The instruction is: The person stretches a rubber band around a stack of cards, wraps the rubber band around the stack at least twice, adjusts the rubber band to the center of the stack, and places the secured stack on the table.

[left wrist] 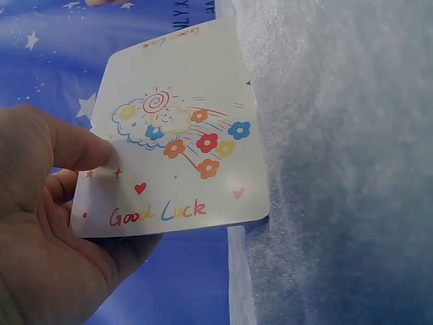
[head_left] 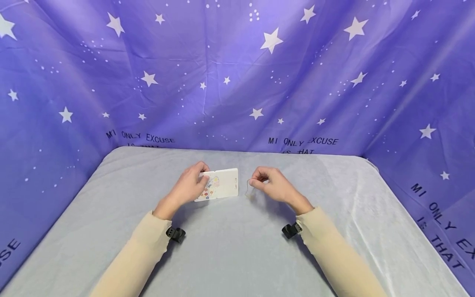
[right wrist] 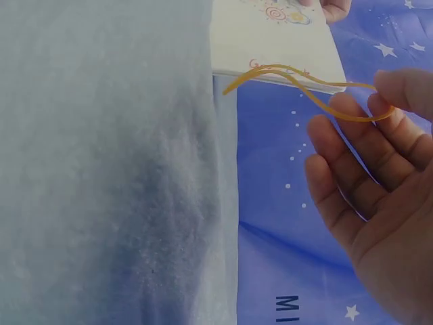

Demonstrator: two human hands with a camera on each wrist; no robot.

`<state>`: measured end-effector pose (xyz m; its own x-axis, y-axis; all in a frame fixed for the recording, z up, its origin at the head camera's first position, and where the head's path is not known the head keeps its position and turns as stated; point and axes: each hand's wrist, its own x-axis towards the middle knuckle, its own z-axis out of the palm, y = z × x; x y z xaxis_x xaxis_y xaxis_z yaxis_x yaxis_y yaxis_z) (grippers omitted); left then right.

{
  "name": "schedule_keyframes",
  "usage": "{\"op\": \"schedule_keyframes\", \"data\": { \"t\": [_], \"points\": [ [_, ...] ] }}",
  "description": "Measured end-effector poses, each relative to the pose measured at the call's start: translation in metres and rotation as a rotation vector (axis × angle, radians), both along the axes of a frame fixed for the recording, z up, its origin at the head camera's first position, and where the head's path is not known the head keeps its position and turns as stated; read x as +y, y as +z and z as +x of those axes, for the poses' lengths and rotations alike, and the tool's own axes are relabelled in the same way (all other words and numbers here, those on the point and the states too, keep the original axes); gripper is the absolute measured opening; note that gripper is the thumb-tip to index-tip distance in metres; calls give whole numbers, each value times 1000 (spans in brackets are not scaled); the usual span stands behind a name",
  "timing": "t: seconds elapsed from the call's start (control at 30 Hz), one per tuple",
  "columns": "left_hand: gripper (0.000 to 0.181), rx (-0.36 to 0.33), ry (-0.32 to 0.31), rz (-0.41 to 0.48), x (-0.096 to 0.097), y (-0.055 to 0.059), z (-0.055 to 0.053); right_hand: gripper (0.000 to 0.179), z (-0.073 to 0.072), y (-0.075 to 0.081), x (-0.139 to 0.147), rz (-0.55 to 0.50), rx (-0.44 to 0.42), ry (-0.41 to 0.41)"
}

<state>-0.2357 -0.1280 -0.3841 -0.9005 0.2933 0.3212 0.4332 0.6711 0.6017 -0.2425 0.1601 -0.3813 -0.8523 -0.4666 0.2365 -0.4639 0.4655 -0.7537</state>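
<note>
My left hand (head_left: 188,185) pinches one end of a small white notebook (head_left: 227,183), thumb on its cover and fingers behind. The cover carries a drawn sun, a cloud, coloured flowers and the words "Good Luck", plain in the left wrist view on the notebook (left wrist: 183,74). To its right, my right hand (head_left: 273,184) pinches a thin yellow rubber band (right wrist: 308,91) between thumb and index finger. The band dangles as a long loop, apart from the notebook's near end in the head view. The other fingers (right wrist: 338,183) of the right hand are loosely bent.
Both hands are over a table with a pale grey cloth (head_left: 230,247). Purple curtains (head_left: 237,82) with white stars and lettering hang behind it and along both sides. A black wrist camera (head_left: 176,234) is strapped at the left cuff, another camera (head_left: 291,230) at the right.
</note>
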Motion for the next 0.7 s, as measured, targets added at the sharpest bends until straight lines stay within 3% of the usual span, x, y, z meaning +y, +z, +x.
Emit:
{"op": "schedule_keyframes", "data": {
  "t": [0.33, 0.57, 0.7],
  "points": [
    [8, -33, 75, 60, 2, 3, 7, 12, 4, 1, 2, -57, -25, -18],
    [9, -35, 74, 107, 3, -1, 6, 11, 4, 2, 3, -142, -95, -8],
    [10, -16, 60, 112, 4, -3, 5, 10, 9, 10, 0, -160, -127, 1]
  ]
}}
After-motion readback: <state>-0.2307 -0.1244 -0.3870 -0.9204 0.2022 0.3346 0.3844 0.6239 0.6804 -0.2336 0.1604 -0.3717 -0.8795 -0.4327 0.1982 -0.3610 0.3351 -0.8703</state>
